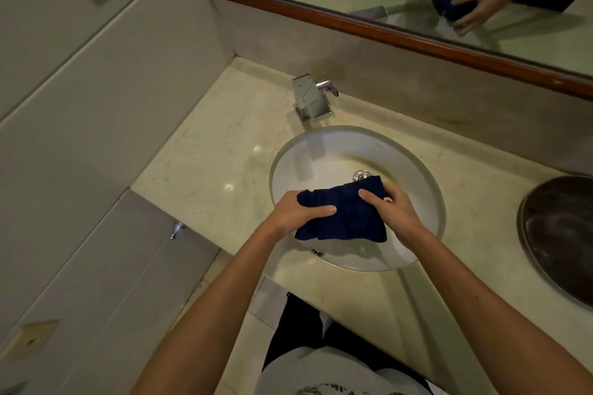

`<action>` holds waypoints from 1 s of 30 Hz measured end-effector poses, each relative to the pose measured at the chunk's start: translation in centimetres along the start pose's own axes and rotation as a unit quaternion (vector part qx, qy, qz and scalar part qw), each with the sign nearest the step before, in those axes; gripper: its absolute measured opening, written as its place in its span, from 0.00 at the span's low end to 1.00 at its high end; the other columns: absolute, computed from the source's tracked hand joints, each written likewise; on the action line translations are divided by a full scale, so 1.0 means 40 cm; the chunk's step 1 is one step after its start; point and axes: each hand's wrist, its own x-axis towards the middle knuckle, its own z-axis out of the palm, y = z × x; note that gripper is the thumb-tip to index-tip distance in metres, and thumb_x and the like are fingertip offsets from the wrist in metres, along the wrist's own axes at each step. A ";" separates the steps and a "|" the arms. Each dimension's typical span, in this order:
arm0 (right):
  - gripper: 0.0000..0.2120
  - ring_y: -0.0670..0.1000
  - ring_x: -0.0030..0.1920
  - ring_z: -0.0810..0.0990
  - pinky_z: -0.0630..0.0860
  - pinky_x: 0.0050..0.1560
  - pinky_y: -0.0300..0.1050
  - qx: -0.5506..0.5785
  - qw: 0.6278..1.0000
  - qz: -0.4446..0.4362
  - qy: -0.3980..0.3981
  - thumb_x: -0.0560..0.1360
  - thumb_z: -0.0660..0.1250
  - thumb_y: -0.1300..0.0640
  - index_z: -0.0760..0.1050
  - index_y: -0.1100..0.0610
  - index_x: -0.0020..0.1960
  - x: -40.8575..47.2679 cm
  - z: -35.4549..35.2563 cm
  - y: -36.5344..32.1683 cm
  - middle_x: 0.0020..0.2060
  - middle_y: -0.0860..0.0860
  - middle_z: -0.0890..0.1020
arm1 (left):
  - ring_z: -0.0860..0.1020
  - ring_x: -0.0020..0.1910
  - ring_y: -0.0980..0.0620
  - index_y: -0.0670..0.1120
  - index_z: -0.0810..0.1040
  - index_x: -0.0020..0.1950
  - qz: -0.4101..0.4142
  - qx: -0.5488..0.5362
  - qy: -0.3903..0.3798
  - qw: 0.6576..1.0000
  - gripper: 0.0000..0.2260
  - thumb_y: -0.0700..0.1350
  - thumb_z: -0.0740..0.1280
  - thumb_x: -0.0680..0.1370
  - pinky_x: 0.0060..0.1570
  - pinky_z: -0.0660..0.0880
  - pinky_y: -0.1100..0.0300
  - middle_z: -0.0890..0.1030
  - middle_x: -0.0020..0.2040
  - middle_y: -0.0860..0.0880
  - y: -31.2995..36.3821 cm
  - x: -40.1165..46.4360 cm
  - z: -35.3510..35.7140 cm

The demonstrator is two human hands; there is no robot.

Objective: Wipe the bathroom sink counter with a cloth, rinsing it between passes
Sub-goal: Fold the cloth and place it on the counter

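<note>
Both hands gripped the navy cloth (343, 213) over the basin: my left hand (296, 213) curled round its left end, thumb lying across the top, and my right hand (393, 207) pinched the right end, forefinger on top. I held it above the round white sink (288, 163), near the front rim, probably so drips would fall into the bowl, not onto the marble counter (205, 151). No water ran from the chrome faucet (313, 99) at the counter's back edge. The sink held only its drain (361, 175). A dark round tray (564, 234) sat toward the counter's right end.
</note>
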 end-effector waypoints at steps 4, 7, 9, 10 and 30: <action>0.11 0.45 0.48 0.83 0.77 0.43 0.37 -0.079 0.997 -0.010 0.014 0.78 0.72 0.50 0.76 0.52 0.57 -0.030 0.097 0.040 0.52 0.47 0.83 | 0.84 0.46 0.53 0.48 0.82 0.48 0.009 0.099 0.100 0.990 0.16 0.57 0.80 0.70 0.43 0.80 0.61 0.86 0.46 0.52 -0.080 -0.020 -0.044; 0.23 0.45 0.51 0.82 0.80 0.49 0.43 -0.101 0.995 -0.006 -0.004 0.71 0.78 0.44 0.73 0.53 0.59 -0.038 0.198 0.069 0.53 0.46 0.82 | 0.82 0.46 0.55 0.48 0.80 0.51 0.007 0.107 0.190 0.976 0.18 0.59 0.78 0.72 0.40 0.76 0.64 0.83 0.46 0.54 -0.139 -0.036 -0.092; 0.32 0.47 0.53 0.81 0.81 0.52 0.48 -0.123 0.992 -0.006 -0.018 0.65 0.81 0.41 0.71 0.53 0.60 -0.029 0.269 0.089 0.54 0.46 0.81 | 0.80 0.46 0.55 0.50 0.77 0.54 0.007 0.136 0.249 0.959 0.20 0.62 0.75 0.72 0.43 0.77 0.58 0.82 0.48 0.55 -0.169 -0.041 -0.128; 0.34 0.48 0.53 0.81 0.80 0.53 0.48 -0.142 0.990 -0.009 -0.022 0.64 0.82 0.40 0.71 0.53 0.60 -0.025 0.305 0.098 0.55 0.46 0.81 | 0.80 0.46 0.55 0.51 0.76 0.55 0.008 0.154 0.275 0.949 0.19 0.62 0.74 0.73 0.44 0.78 0.56 0.81 0.48 0.55 -0.182 -0.043 -0.144; 0.27 0.56 0.53 0.80 0.74 0.51 0.49 -0.286 0.939 -0.112 0.154 0.74 0.73 0.39 0.74 0.59 0.60 0.481 0.721 -0.159 0.54 0.54 0.81 | 0.78 0.45 0.44 0.45 0.75 0.60 0.105 0.332 0.386 0.854 0.18 0.59 0.65 0.81 0.39 0.74 0.50 0.75 0.57 0.46 -0.050 0.484 -0.576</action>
